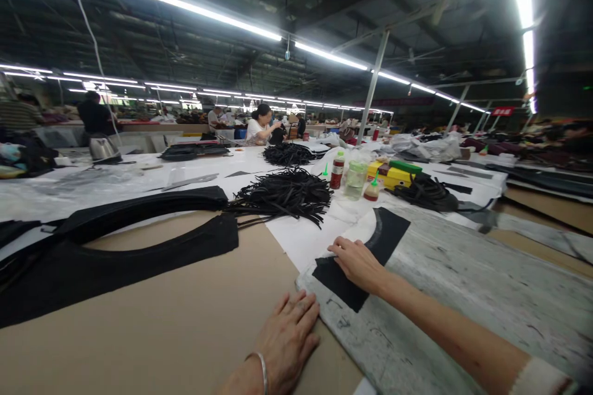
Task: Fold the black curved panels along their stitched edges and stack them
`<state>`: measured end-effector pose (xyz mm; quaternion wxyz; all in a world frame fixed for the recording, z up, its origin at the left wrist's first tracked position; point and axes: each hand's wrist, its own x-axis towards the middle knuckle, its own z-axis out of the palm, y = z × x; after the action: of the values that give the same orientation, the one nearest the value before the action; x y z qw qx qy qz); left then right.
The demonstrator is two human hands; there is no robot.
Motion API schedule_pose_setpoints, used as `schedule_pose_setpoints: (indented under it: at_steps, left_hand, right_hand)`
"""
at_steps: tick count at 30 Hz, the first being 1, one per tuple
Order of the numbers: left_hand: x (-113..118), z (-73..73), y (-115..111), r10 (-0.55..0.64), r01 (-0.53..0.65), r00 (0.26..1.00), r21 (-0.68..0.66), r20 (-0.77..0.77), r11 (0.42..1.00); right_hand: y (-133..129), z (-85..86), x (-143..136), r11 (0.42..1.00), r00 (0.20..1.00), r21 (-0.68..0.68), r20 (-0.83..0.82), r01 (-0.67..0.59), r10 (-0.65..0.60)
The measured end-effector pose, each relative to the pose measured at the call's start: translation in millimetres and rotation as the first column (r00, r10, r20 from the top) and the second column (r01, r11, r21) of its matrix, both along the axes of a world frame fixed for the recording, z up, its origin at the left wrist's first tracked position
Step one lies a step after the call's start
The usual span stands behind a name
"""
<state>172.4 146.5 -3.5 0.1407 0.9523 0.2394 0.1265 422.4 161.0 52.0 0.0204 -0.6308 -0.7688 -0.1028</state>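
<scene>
My left hand (290, 333), with a bangle at its wrist, lies flat on brown board (185, 296), its fingertips beside the edge of a grey, scuffed slab (463, 278). On that slab rests a black curved piece (389, 231) of fabric or leather with a concave inner edge. My right hand (356, 262) is on this piece, its fingers bent and pressed together at the inner edge; the fingertips are partly hidden. Larger black curved pieces (152, 265) lie stacked at the left on the brown board.
Beyond my hands lies a heap of black strips (287, 194). Near it stand a red bottle (337, 171), a clear jar (355, 180), a green-tipped glue bottle (372, 188) and a yellow box (393, 176). Another person (259, 126) works across the white table.
</scene>
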Motion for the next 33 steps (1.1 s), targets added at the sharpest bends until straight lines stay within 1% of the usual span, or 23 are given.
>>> schedule_pose_setpoints:
  at_steps: [3, 9, 13, 16, 19, 24, 28, 33]
  left_hand:
    - [1.1, -2.5, 0.6, 0.002, -0.002, 1.0, -0.001, -0.009, 1.0]
    - [2.0, 3.7, -2.4, 0.026, -0.026, 0.999, 0.0, -0.021, 1.0]
    - [1.3, 3.7, -3.7, 0.025, -0.025, 1.0, 0.009, -0.019, 1.0]
    - [1.3, -0.7, -2.1, 0.015, -0.015, 1.0, 0.019, 0.012, 1.0]
    - [1.1, -4.3, -0.3, 0.025, -0.025, 0.998, 0.002, 0.057, 1.0]
    - [-1.2, -1.5, -0.9, 0.034, -0.03, 0.997, -0.062, 0.072, 0.998]
    - [-2.3, 1.2, -1.4, 0.042, -0.034, 0.995, -0.083, 0.093, 0.996]
    - [-2.8, 2.6, -0.4, 0.03, -0.022, 0.997, -0.112, 0.076, 0.994]
  right_hand:
    - [-1.9, 4.9, 4.1, 1.0, 0.999, 0.0, -0.042, 0.01, -0.01]
    - [-22.9, 11.0, 19.5, 0.997, 0.995, -0.073, -0.1, 0.019, -0.027]
    - [-29.5, 15.3, 18.8, 0.997, 0.993, -0.07, -0.106, 0.039, -0.046]
    - [-21.1, 17.0, 10.4, 0.997, 0.993, -0.071, -0.113, 0.019, -0.027]
    - [-5.5, 16.1, 3.7, 0.995, 0.994, -0.098, -0.109, 0.008, -0.019]
    - [15.4, 15.5, 3.7, 0.986, 0.997, -0.165, -0.082, 0.002, -0.015]
    - [21.2, 19.7, 0.9, 0.985, 0.998, -0.172, -0.065, -0.014, 0.003]
    - [22.9, 23.4, -11.0, 0.985, 0.997, -0.162, -0.063, -0.054, 0.044]
